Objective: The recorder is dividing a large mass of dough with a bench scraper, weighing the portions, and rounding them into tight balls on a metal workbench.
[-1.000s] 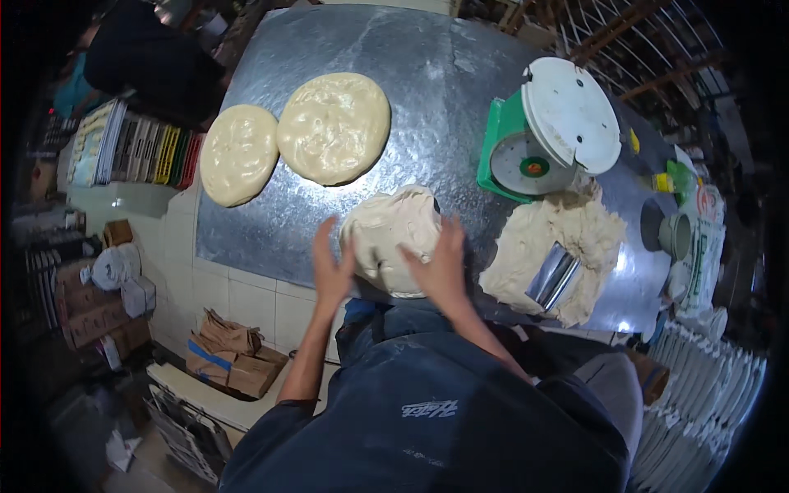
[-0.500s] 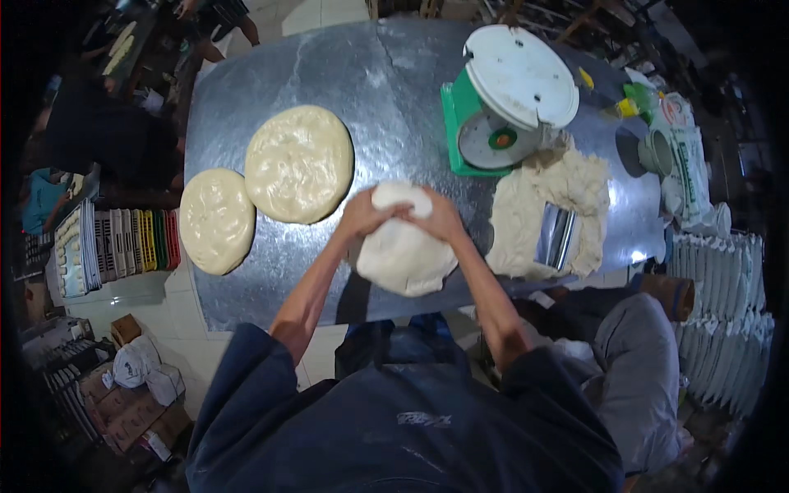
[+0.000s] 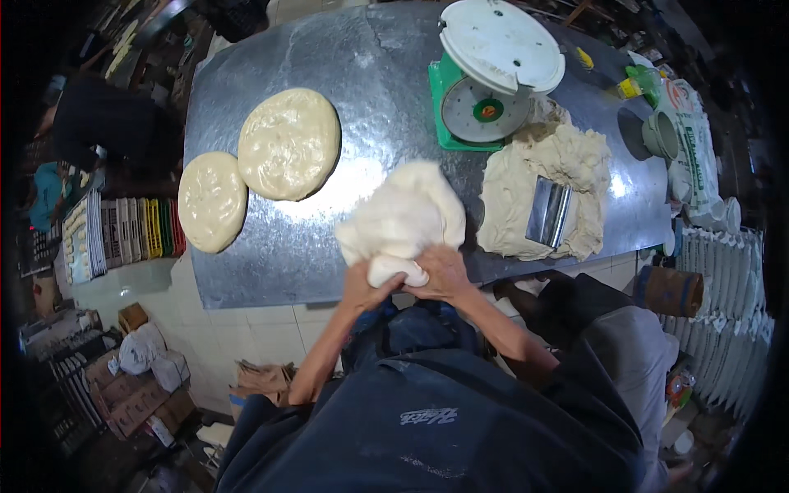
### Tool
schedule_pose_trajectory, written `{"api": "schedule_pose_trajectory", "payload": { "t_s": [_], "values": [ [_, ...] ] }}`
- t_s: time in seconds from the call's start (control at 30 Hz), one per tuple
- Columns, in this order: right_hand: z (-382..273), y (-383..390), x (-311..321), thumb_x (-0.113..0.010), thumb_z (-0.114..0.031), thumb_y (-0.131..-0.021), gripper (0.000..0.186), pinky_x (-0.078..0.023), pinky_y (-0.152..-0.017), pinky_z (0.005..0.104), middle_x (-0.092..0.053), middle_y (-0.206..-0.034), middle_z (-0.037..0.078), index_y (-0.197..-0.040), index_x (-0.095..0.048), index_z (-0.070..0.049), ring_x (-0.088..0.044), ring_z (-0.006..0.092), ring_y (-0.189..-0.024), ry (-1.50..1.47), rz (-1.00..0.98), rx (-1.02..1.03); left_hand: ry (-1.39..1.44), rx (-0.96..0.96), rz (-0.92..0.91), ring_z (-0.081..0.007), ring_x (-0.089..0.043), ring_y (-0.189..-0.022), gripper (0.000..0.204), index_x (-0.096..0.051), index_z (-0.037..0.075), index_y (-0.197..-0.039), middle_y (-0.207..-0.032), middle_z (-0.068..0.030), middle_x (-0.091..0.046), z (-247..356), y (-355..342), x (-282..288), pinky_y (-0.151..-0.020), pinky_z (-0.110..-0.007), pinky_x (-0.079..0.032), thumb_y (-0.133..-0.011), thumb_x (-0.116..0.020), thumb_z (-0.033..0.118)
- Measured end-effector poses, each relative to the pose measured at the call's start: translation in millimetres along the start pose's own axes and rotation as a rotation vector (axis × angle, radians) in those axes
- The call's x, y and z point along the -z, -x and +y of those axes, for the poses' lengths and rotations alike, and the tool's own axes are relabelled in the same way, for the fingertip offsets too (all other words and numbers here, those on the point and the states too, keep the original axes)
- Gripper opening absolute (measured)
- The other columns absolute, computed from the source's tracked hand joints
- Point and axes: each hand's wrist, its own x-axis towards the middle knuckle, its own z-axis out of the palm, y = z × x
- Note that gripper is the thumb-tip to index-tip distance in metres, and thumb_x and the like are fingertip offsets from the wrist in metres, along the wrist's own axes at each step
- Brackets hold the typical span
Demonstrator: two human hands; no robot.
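Note:
At the near edge of the metal table, a pale lump of dough (image 3: 404, 215) lies spread out, its surface partly smeared by motion. My left hand (image 3: 366, 283) and my right hand (image 3: 442, 274) grip its near end, and a fold of dough bulges up between them. Fingers on both hands are closed round the dough, with the thumbs toward each other. Left of it rest two smooth, flattened rounds: a larger dough round (image 3: 289, 144) and a smaller dough round (image 3: 212, 202) touching it. On the right, a metal dough scraper (image 3: 548, 214) lies on a rough dough mass (image 3: 511, 197).
A green dial scale (image 3: 485, 107) with a white round plate stands behind the rough dough. Farther right are a grey-green cup (image 3: 660, 135) and a white sack (image 3: 694, 156). Another person's grey-clothed leg (image 3: 629, 345) is close on my right. Stacked crates (image 3: 136, 228) stand beyond the table's left edge.
Both hands have come toward me, from the dough's far side to its near end. The dough now spreads out beyond them, wider and folded. My view has shifted slightly.

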Motion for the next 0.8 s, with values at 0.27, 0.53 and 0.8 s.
{"api": "schedule_pose_trajectory", "payload": {
  "t_s": [0.27,0.53,0.8],
  "values": [
    [126,-39,58,-0.047,-0.053,-0.094,0.057,-0.048,-0.075,0.0348,-0.063,-0.088,0.005,-0.106,-0.060,0.001,-0.059,0.0172,-0.083,-0.661,0.083,-0.284,0.289,0.433,0.036,-0.0221,-0.061,-0.087,0.060,-0.027,0.014,-0.147,-0.120,-0.0162,-0.053,-54,-85,57,-0.066,-0.033,-0.050,-0.099,-0.034,0.049],
    [112,-3,-18,-0.067,-0.037,-0.087,0.042,-0.045,-0.075,0.0307,-0.060,-0.094,0.009,-0.103,-0.057,0.001,-0.055,0.0159,-0.083,-0.685,0.510,-0.810,-0.222,-0.473,0.280,-0.0296,-0.055,-0.109,0.034,-0.061,0.005,-0.115,-0.114,-0.0157,-0.057,27,-159,96,-0.094,-0.037,-0.043,-0.087,-0.064,0.025],
    [52,-118,-97,-0.077,-0.050,-0.073,0.092,-0.038,-0.101,0.0403,-0.044,-0.134,0.023,-0.136,-0.035,0.003,-0.048,0.0309,-0.120,-0.465,0.973,-0.925,-0.529,-0.306,-0.476,-0.0344,-0.057,-0.114,0.103,-0.052,0.000,-0.129,-0.120,-0.0254,-0.059,58,-310,46,-0.099,-0.039,-0.043,-0.061,-0.065,0.076]
  ]
}}
